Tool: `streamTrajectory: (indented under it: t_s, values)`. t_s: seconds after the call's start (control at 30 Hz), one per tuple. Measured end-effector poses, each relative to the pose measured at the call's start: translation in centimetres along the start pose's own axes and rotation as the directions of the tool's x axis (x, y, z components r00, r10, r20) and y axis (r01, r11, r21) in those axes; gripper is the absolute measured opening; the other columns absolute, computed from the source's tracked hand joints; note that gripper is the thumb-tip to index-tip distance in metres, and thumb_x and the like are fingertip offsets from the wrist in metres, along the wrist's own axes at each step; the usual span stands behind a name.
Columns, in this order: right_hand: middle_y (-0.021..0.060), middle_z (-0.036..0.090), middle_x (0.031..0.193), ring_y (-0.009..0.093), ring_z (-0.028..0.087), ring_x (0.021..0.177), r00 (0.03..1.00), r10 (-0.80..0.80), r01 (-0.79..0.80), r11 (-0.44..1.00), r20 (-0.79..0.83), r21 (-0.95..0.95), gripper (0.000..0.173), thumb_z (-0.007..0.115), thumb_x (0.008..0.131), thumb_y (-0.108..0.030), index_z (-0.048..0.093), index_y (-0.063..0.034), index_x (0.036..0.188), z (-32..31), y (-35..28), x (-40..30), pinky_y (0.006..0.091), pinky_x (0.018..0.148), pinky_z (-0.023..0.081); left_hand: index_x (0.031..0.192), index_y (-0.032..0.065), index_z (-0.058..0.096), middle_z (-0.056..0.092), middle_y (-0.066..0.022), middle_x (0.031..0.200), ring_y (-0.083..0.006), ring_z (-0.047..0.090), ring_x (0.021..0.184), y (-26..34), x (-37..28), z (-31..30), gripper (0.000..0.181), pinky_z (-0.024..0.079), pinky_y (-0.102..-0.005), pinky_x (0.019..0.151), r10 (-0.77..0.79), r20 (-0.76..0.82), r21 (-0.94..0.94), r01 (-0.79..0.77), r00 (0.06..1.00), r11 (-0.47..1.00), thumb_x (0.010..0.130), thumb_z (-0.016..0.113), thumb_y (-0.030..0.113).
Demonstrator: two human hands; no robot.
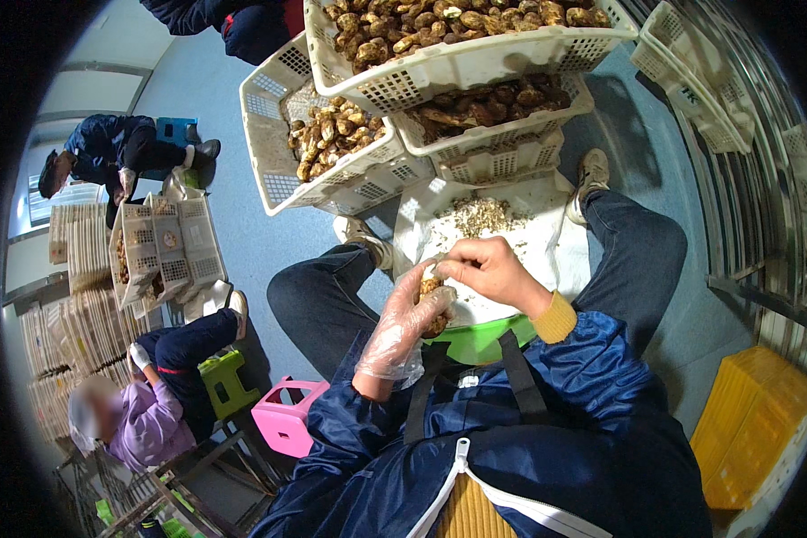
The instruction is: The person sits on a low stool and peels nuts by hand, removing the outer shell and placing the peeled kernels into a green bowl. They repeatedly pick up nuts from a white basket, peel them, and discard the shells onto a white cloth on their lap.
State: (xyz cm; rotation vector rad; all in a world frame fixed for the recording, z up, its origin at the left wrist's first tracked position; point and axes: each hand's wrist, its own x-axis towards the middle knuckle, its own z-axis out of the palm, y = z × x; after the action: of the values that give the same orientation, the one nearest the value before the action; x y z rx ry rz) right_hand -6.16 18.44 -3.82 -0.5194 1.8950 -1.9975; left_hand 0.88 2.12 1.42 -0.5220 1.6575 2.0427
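In my left hand (407,313), which wears a clear plastic glove, a brown mushroom (432,289) is gripped, with pale flesh showing at its upper end. My right hand (491,272) is bare, its thumb and forefinger pinched at that pale end; whether a small tool or a scrap sits between them cannot be told. Beyond the hands, a heap of pale and brown trimmings (484,215) lies on a white sheet (430,228) between my feet. Whole mushrooms fill a large white plastic crate (464,70) ahead; others lie in a crate (262,144) to its left.
A lower crate (497,131) holds darker mushrooms. A green plastic object (487,343) is between my thighs. Two co-workers sit at left near more crates (202,245). A pink stool (286,420) stands at my left, a yellow crate (753,427) at right, beside metal racking (726,202).
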Motion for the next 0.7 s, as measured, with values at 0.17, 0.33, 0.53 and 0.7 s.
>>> streamTrajectory:
  t_s: [0.17,0.33,0.53,0.7]
  values:
    - [0.0063,0.058,0.059,0.009,0.051,0.053,0.999,0.001,-0.008,0.985,-0.042,-0.173,0.014,0.072,0.084,-0.014,0.068,-0.0018,0.080,-0.8,0.2,0.5,0.0272,0.050,0.040,0.135,-0.0015,0.045,0.058,-0.0044,0.103,-0.0107,0.057,0.083,0.1,0.2,-0.4,0.049,0.047,-0.0247,0.074,-0.068,-0.012,0.020,0.069,0.998,0.997,0.091,0.060,0.013]
    - [0.0055,0.056,0.057,0.009,0.048,0.052,1.000,0.004,-0.001,0.991,0.017,-0.131,0.016,0.072,0.084,-0.015,0.067,-0.0012,0.078,-0.6,1.0,0.4,0.0270,0.049,0.040,0.134,-0.0008,0.047,0.058,-0.0031,0.095,-0.0097,0.056,0.077,0.1,0.2,-0.3,0.049,0.046,-0.0239,0.070,0.015,-0.020,0.100,-0.013,1.000,0.995,0.090,0.061,0.013]
    - [0.0048,0.053,0.055,0.008,0.046,0.051,0.999,0.013,-0.018,0.996,-0.050,-0.093,0.018,0.072,0.084,-0.016,0.065,-0.0005,0.077,-0.7,1.0,0.6,0.0277,0.049,0.039,0.133,-0.0025,0.047,0.059,-0.0053,0.104,-0.0125,0.057,0.088,0.3,0.1,-0.5,0.048,0.047,-0.0255,0.079,-0.062,-0.004,0.092,0.062,0.998,0.994,0.089,0.059,0.014]
    - [0.0049,0.055,0.057,0.008,0.047,0.054,0.998,0.062,-0.063,0.994,-0.016,-0.085,0.017,0.071,0.086,-0.017,0.067,-0.0008,0.080,-0.7,1.6,0.5,0.0278,0.050,0.040,0.132,-0.0015,0.049,0.059,-0.0030,0.091,-0.0103,0.057,0.075,-0.2,0.2,-0.4,0.046,0.047,-0.0243,0.069,-0.044,-0.032,0.052,0.046,0.999,0.998,0.089,0.061,0.013]
